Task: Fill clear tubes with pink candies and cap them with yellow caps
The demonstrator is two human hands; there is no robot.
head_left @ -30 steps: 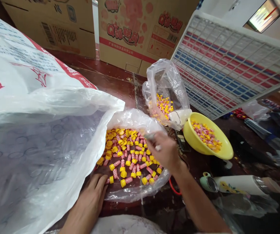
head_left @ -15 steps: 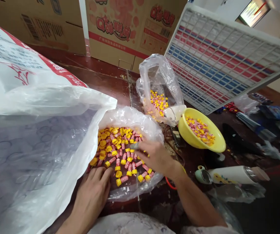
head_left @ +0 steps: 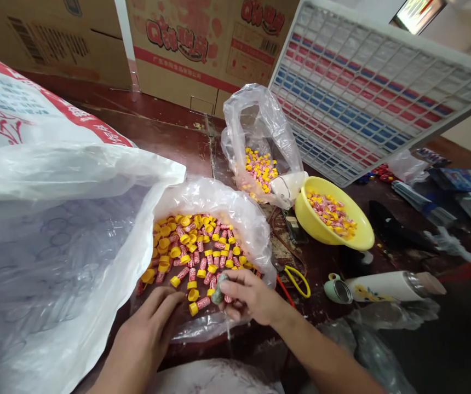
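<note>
A clear plastic bag [head_left: 256, 230] lies spread in front of me, with many small red-and-white tubes with yellow caps [head_left: 202, 268] scattered inside. My right hand [head_left: 247, 295] is closed over its near side. A red-and-white tube shows partly between its fingers, and a grey-green lump or wrapping [head_left: 219, 289] covers a fingertip; I cannot tell which. My left hand [head_left: 155, 314] rests at the bag's near left edge, its fingers stretched out beside the tubes, holding nothing visible. A large white sack [head_left: 75, 273] stands open on the left, with clear plastic pieces inside.
Farther back are another plastic bag [head_left: 256, 98] and a yellow bowl [head_left: 313, 232], both holding capped tubes. Yellow-and-red-handled pliers or scissors [head_left: 297, 280] lie at right, near a white bottle [head_left: 383, 285]. A white wire rack [head_left: 342, 109] and cardboard boxes [head_left: 170, 82] stand behind.
My right hand has drawn back toward me from the middle of the tubes and closed, uncovering the yellow-and-red handles. My left hand has shifted slightly down and left. The view has turned slightly.
</note>
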